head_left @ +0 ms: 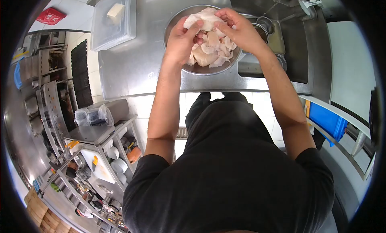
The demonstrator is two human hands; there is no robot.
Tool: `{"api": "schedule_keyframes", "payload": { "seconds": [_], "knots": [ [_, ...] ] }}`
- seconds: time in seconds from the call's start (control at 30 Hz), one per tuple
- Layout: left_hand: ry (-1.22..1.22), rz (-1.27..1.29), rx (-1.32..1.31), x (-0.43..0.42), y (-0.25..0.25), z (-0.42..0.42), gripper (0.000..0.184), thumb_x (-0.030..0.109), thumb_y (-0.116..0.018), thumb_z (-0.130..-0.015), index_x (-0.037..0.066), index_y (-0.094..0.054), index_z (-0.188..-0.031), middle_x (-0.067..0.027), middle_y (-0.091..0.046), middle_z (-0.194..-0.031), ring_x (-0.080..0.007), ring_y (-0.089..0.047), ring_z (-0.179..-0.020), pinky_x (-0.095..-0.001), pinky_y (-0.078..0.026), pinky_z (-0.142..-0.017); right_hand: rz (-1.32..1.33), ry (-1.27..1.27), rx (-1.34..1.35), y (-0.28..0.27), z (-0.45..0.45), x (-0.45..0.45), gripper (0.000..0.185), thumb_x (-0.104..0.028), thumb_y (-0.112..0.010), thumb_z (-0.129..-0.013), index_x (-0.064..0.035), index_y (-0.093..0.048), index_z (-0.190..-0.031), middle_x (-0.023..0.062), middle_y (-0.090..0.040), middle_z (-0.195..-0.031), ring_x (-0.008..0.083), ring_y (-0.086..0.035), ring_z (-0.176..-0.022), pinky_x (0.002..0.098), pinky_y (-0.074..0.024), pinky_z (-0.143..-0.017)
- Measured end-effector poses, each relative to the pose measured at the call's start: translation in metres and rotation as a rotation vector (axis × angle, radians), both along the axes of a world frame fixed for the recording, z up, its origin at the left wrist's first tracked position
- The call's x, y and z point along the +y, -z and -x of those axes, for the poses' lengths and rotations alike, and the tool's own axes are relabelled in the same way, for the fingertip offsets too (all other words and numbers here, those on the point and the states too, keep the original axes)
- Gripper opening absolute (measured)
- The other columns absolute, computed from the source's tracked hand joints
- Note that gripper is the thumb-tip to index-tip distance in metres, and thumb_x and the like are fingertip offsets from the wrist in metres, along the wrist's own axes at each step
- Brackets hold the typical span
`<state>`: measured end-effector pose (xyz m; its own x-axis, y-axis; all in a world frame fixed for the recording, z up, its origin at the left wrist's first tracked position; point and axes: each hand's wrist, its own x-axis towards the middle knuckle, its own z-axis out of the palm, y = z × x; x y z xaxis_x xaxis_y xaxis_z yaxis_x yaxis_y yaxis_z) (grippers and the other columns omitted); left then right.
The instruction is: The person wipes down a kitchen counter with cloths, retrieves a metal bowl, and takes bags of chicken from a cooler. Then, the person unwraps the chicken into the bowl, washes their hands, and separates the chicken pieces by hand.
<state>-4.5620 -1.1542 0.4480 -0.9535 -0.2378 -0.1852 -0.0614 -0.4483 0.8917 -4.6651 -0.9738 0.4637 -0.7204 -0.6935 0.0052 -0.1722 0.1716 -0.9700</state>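
A wide round metal bowl (173,26) stands on the steel counter and holds several pale pieces of raw chicken (213,52). Over its far side, a larger piece of raw chicken (203,20) is stretched between my two hands. My left hand (181,40) grips its left edge, the thumb on top and the fingers mostly hidden underneath. On the other edge, my right hand (240,30) pinches the piece between thumb and curled fingers. The loose pieces lie just below both hands, toward my body.
A lidded clear plastic container (114,24) with a pale block sits on the counter (132,72) at left. Right of the bowl is a steel sink (299,64) with containers in it. A shelf cart (90,132) stands lower left; a blue board (327,122) hangs at right.
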Motion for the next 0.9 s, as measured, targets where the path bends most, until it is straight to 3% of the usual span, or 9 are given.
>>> {"api": "schedule_keyframes", "payload": {
  "seconds": [0.17,0.27,0.47,0.57,0.77,0.9],
  "knots": [
    [0.062,0.274,-0.005,0.007,-0.019,-0.004,0.024,0.021,-0.070,-0.099,0.001,-0.067,-0.111,-0.0013,-0.066,-0.080,-0.0075,-0.054,-0.060,-0.0232,-0.044,-0.056,-0.041,-0.061,0.201,-0.013,-0.005,0.002,0.029,-0.021,-0.065,-0.102,-0.0024,-0.063,-0.124,0.0036,-0.069,-0.106,0.0105,-0.060,-0.093,0.0280,-0.0514,-0.083],
    [0.119,0.249,0.016,0.003,-0.020,-0.005,0.023,0.021,-0.070,-0.099,0.002,-0.068,-0.113,0.0003,-0.064,-0.078,-0.0068,-0.052,-0.060,-0.0232,-0.042,-0.055,-0.016,-0.069,0.199,-0.013,-0.004,0.003,0.034,-0.025,-0.067,-0.100,-0.0039,-0.063,-0.127,0.0096,-0.073,-0.105,0.0170,-0.069,-0.087,0.0331,-0.0551,-0.082],
    [0.216,0.175,-0.037,-0.002,-0.028,-0.009,0.026,0.023,-0.070,-0.100,0.003,-0.066,-0.117,0.0010,-0.062,-0.086,-0.0050,-0.047,-0.064,-0.0224,-0.039,-0.054,-0.033,-0.078,0.144,-0.019,-0.006,0.005,0.034,-0.027,-0.064,-0.102,-0.0034,-0.063,-0.127,0.0099,-0.073,-0.103,0.0168,-0.068,-0.083,0.0320,-0.0549,-0.081],
    [0.238,0.212,-0.012,-0.005,-0.026,-0.010,0.028,0.024,-0.070,-0.100,0.003,-0.066,-0.116,0.0019,-0.061,-0.085,-0.0042,-0.044,-0.062,-0.0212,-0.036,-0.052,0.006,-0.088,0.139,-0.013,-0.002,0.006,0.033,-0.025,-0.062,-0.104,-0.0024,-0.063,-0.127,0.0082,-0.072,-0.100,0.0140,-0.067,-0.080,0.0291,-0.0544,-0.078],
    [0.285,0.166,-0.011,-0.012,-0.028,-0.009,0.026,0.022,-0.070,-0.100,0.002,-0.067,-0.117,0.0038,-0.060,-0.079,-0.0041,-0.044,-0.059,-0.0208,-0.036,-0.053,0.036,-0.124,-0.171,-0.028,-0.002,0.008,0.030,-0.023,-0.059,-0.106,-0.0001,-0.065,-0.124,0.0031,-0.068,-0.096,0.0064,-0.062,-0.075,0.0229,-0.0509,-0.070],
    [0.301,0.071,-0.015,-0.017,-0.024,-0.007,0.025,0.023,-0.070,-0.100,0.003,-0.067,-0.113,0.0025,-0.058,-0.077,-0.0040,-0.042,-0.058,-0.0209,-0.033,-0.051,0.076,-0.105,-0.084,-0.022,-0.002,0.006,0.030,-0.024,-0.058,-0.106,-0.0013,-0.065,-0.124,0.0020,-0.068,-0.093,0.0077,-0.061,-0.077,0.0249,-0.0512,-0.073]
  ]
}}
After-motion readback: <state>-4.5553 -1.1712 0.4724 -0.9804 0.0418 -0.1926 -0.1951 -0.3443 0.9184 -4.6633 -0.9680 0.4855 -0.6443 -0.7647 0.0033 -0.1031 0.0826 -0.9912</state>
